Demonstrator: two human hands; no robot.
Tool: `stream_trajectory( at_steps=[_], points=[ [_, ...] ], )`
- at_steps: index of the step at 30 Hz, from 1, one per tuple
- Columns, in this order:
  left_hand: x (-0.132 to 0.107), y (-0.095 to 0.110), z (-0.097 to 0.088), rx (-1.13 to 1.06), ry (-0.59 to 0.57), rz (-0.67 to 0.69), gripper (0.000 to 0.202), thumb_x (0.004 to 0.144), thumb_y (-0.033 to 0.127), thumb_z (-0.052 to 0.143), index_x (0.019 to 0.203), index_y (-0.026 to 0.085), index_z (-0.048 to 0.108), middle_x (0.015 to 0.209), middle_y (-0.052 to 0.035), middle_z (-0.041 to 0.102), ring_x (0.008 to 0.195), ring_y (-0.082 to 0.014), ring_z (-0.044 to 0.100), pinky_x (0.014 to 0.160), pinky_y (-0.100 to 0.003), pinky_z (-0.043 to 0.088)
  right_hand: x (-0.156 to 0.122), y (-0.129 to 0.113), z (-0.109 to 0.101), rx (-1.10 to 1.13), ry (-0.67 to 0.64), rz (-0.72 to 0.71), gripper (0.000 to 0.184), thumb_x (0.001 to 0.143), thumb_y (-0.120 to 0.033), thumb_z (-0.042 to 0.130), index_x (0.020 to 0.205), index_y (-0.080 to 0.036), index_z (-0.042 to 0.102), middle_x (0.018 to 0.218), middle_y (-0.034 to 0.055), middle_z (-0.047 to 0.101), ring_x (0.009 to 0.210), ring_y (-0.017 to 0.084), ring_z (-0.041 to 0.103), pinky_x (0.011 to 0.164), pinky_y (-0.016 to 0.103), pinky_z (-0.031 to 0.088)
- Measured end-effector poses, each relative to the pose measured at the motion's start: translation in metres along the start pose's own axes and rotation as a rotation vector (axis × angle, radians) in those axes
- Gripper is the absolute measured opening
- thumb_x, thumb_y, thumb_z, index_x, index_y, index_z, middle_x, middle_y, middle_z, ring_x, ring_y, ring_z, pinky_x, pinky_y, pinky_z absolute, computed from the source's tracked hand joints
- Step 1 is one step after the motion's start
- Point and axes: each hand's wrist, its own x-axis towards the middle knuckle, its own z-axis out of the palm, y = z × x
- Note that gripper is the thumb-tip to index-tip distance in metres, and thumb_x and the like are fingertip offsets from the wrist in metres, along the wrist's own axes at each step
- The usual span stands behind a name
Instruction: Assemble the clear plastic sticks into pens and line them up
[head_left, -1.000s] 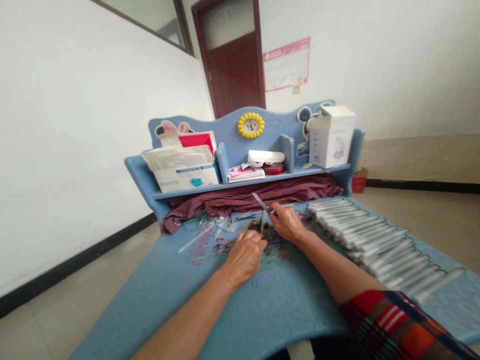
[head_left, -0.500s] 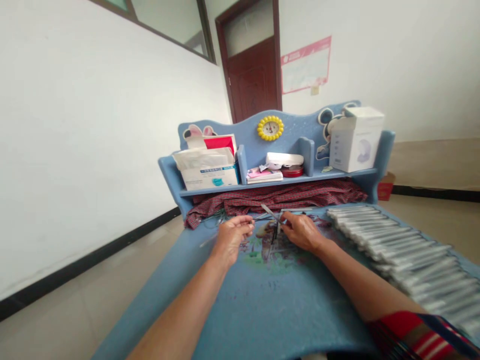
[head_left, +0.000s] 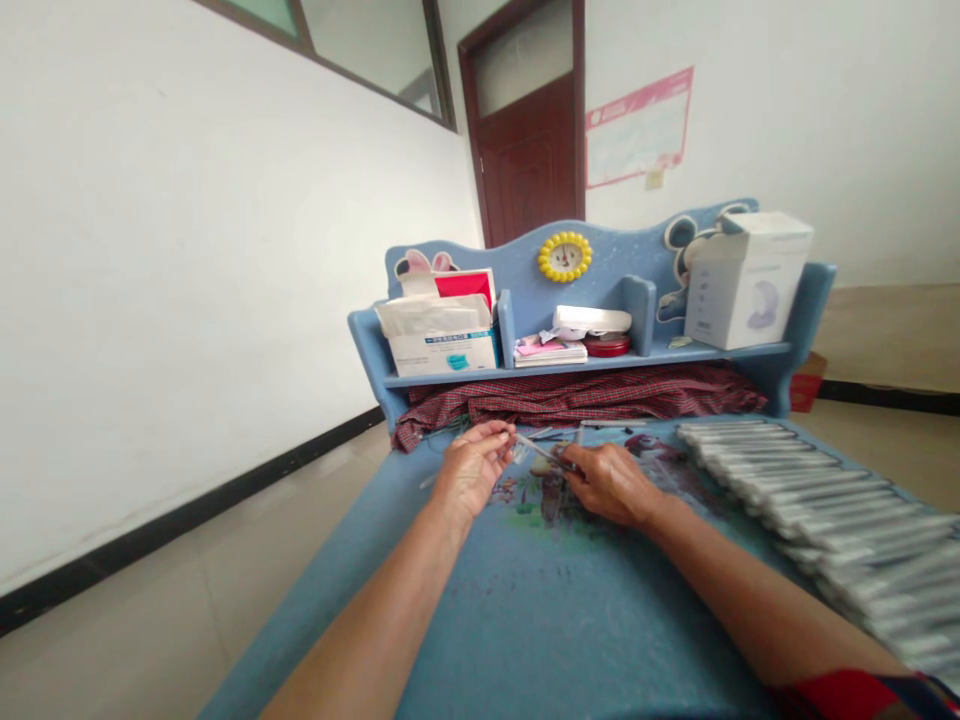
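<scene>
My right hand (head_left: pixel 611 482) is closed around one end of a slim, pale pen-like tube (head_left: pixel 540 451), which slants up toward the left. At the tube's far end, the thumb and fingertips of my left hand (head_left: pixel 474 465) are pinched together. What sits between those left fingertips is too small to make out. Thin rods and small dark pieces (head_left: pixel 628 430) lie on the blue desk (head_left: pixel 570 610) just beyond both hands. To the right, many pale pen-like tubes with dark cores (head_left: pixel 810 500) lie side by side in a long row.
A blue shelf (head_left: pixel 442 378) stands along the desk's back, holding a mask box (head_left: pixel 442 350), papers (head_left: pixel 551 353), a red tin (head_left: pixel 607 345) and a white box (head_left: pixel 746 285). A yellow clock (head_left: pixel 565 258) is on its backboard. Checked cloth (head_left: pixel 585 393) is bunched underneath.
The tube in my right hand has swung lower, and its far end now meets my left fingertips. My hands have come closer together. The whole view has shifted slightly.
</scene>
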Motion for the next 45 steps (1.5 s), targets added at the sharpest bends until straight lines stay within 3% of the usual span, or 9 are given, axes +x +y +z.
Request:
stream_trajectory(
  at_steps=[13, 45],
  points=[
    [-0.0001, -0.0034, 0.0006, 0.066, -0.04, 0.036, 0.017, 0.059, 0.0, 0.063, 0.072, 0.011, 0.064, 0.078, -0.0056, 0.068, 0.066, -0.0114, 0.061, 0.055, -0.02, 0.046, -0.0003, -0.0019, 0.0009, -0.05, 0.01, -0.044, 0.02, 0.084, -0.029, 0.039, 0.091, -0.021, 0.056, 0.072, 0.0046, 0.067, 0.064, 0.017, 0.06, 0.057, 0.025, 0.028],
    [-0.005, -0.0035, 0.0061, 0.0, 0.022, 0.002, 0.018, 0.062, -0.001, 0.062, 0.074, 0.011, 0.065, 0.081, -0.0065, 0.069, 0.072, -0.0132, 0.064, 0.057, -0.02, 0.048, -0.0009, -0.0092, 0.0012, -0.001, 0.004, -0.012, 0.02, 0.081, -0.028, 0.042, 0.091, -0.02, 0.058, 0.069, 0.0049, 0.066, 0.061, 0.016, 0.059, 0.058, 0.025, 0.029]
  ],
)
